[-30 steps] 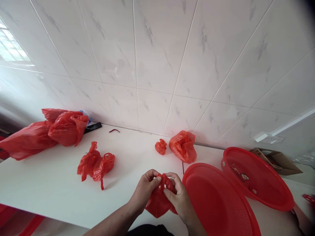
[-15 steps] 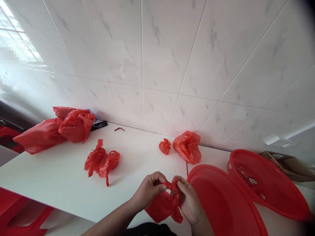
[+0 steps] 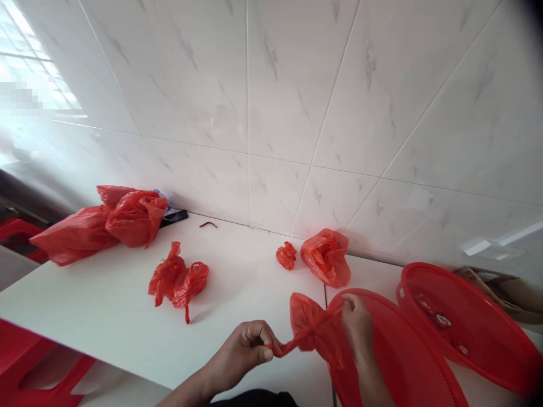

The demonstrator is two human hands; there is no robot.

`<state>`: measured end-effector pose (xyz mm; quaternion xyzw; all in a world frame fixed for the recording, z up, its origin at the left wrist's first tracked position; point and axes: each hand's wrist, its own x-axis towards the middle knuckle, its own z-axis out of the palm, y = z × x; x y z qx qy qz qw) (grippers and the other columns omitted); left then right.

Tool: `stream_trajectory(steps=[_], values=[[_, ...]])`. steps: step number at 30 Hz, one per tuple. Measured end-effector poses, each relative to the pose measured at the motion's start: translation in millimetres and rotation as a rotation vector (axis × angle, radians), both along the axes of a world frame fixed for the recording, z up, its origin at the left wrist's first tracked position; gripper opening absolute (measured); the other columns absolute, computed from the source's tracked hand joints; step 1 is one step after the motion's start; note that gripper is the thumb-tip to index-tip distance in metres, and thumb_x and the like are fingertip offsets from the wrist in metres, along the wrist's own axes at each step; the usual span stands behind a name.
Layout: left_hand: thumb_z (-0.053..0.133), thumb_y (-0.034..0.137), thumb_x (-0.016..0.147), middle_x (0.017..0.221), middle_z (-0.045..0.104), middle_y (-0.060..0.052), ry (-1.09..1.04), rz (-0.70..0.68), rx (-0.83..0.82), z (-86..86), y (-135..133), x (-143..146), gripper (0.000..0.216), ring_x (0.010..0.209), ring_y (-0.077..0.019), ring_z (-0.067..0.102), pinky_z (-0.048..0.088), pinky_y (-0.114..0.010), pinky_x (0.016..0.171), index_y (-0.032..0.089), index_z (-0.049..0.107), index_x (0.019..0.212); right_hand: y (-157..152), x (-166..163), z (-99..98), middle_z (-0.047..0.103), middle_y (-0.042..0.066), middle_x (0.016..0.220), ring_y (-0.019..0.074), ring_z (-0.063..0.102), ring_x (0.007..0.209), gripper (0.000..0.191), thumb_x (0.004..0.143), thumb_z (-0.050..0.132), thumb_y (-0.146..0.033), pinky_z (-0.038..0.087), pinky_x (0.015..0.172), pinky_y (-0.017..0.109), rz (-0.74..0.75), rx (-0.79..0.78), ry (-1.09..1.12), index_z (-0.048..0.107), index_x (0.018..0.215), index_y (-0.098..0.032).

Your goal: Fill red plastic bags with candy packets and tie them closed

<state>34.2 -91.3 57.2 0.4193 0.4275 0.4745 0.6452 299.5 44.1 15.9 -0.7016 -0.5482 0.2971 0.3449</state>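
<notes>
A red plastic bag point(image 3: 311, 328) is stretched between my two hands, gathered at its middle. My left hand point(image 3: 252, 345) pinches one twisted end of it, low over the white table point(image 3: 229, 282). On the other side, my right hand point(image 3: 357, 322) pinches the opposite end, above the near rim of a red plastic basket point(image 3: 394, 362). Beyond the bag, a small crumpled red bag point(image 3: 286, 256) and a larger crumpled red bag point(image 3: 326, 257) lie near the wall.
Two knotted red bags point(image 3: 178, 282) lie left of centre. Full red bags point(image 3: 136, 217), a black object point(image 3: 175, 218) and a thin dark red strip point(image 3: 208, 224) are farther back. Another red basket point(image 3: 475, 339) holding small items and a cardboard box point(image 3: 504, 294) stand right. Below left is a red stool point(image 3: 29, 362).
My hands have moved apart, the right one up and to the right over the basket. The red bag, bunched between them before, is now pulled out sideways.
</notes>
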Motion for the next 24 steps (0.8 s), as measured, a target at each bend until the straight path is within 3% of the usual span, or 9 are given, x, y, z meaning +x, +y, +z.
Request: stream_trajectory(steps=[3, 8, 12, 13, 15, 17, 21, 24], values=[[0.071, 0.043, 0.075, 0.071, 0.063, -0.003, 0.019, 0.043, -0.027, 0.2, 6.7, -7.8, 0.029, 0.069, -0.014, 0.051, 0.037, -0.026, 0.067, 0.017, 0.059, 0.073, -3.8, 0.8, 0.9, 0.07, 0.009, 0.099, 0.0272, 0.063, 0.091, 0.027, 0.075, 0.05, -0.041, 0.046, 0.077, 0.037, 0.043, -0.05, 0.032, 0.062, 0.09, -0.023], [0.063, 0.022, 0.074, 0.067, 0.054, 0.005, 0.346, 0.067, -0.081, -16.2, 16.5, -9.6, 0.008, 0.061, -0.0112, 0.042, 0.032, -0.023, 0.057, 0.021, 0.059, 0.081, -24.1, -26.3, 2.7, 0.071, 0.006, 0.09, 0.0263, 0.064, 0.086, 0.032, 0.068, 0.06, -0.05, 0.051, 0.075, 0.034, 0.238, -0.125, 0.186, 0.065, 0.086, -0.023], [0.065, 0.016, 0.065, 0.065, 0.058, 0.007, 0.489, -0.092, -0.082, -42.9, 14.9, 4.2, 0.052, 0.057, -0.0137, 0.047, 0.032, -0.024, 0.056, 0.032, 0.062, 0.114, -53.7, -64.6, 1.0, 0.067, 0.003, 0.073, 0.0215, 0.061, 0.071, 0.028, 0.067, 0.064, -0.051, 0.051, 0.067, 0.03, 0.475, -0.201, 0.369, 0.064, 0.074, -0.024], [0.065, 0.016, 0.064, 0.062, 0.058, 0.007, 0.527, -0.13, -0.077, -48.6, 14.4, 6.8, 0.05, 0.056, -0.0143, 0.048, 0.033, -0.025, 0.056, 0.033, 0.065, 0.11, -60.9, -72.4, 0.4, 0.065, 0.002, 0.071, 0.0205, 0.06, 0.07, 0.027, 0.069, 0.063, -0.051, 0.05, 0.067, 0.03, 0.527, -0.209, 0.411, 0.064, 0.072, -0.024], [0.063, 0.016, 0.064, 0.054, 0.057, 0.006, 0.623, -0.15, -0.082, -56.7, 14.7, 8.2, 0.027, 0.051, -0.0147, 0.047, 0.033, -0.026, 0.056, 0.032, 0.072, 0.083, -71.8, -82.3, -1.0, 0.063, 0.001, 0.07, 0.0189, 0.058, 0.068, 0.028, 0.072, 0.062, -0.052, 0.049, 0.067, 0.029, 0.567, -0.201, 0.468, 0.064, 0.072, -0.024], [0.058, 0.014, 0.064, 0.049, 0.055, 0.005, 0.717, -0.071, -0.094, -60.3, 17.6, 3.5, 0.018, 0.049, -0.0146, 0.045, 0.032, -0.027, 0.055, 0.028, 0.067, 0.059, -76.0, -84.3, -2.6, 0.064, 0.002, 0.071, 0.0181, 0.057, 0.067, 0.031, 0.073, 0.062, -0.054, 0.048, 0.067, 0.03, 0.55, -0.196, 0.494, 0.065, 0.075, -0.024], [0.053, 0.013, 0.066, 0.056, 0.058, 0.003, 0.774, 0.089, -0.073, -55.9, 28.7, -22.4, 0.016, 0.054, -0.0144, 0.047, 0.029, -0.025, 0.054, 0.024, 0.062, 0.059, -71.5, -71.4, -10.4, 0.063, 0.002, 0.071, 0.0182, 0.056, 0.067, 0.037, 0.069, 0.066, -0.057, 0.047, 0.065, 0.031, 0.464, -0.21, 0.49, 0.067, 0.081, -0.022], [0.05, 0.017, 0.073, 0.059, 0.059, 0.003, 0.801, 0.214, -0.044, -41.8, 35.5, -53.7, 0.016, 0.057, -0.0143, 0.048, 0.031, -0.024, 0.055, 0.022, 0.061, 0.063, -70.7, -58.2, -24.1, 0.06, 0.002, 0.068, 0.018, 0.055, 0.065, 0.037, 0.068, 0.066, -0.057, 0.045, 0.063, 0.031, 0.405, -0.212, 0.48, 0.067, 0.081, -0.022]])
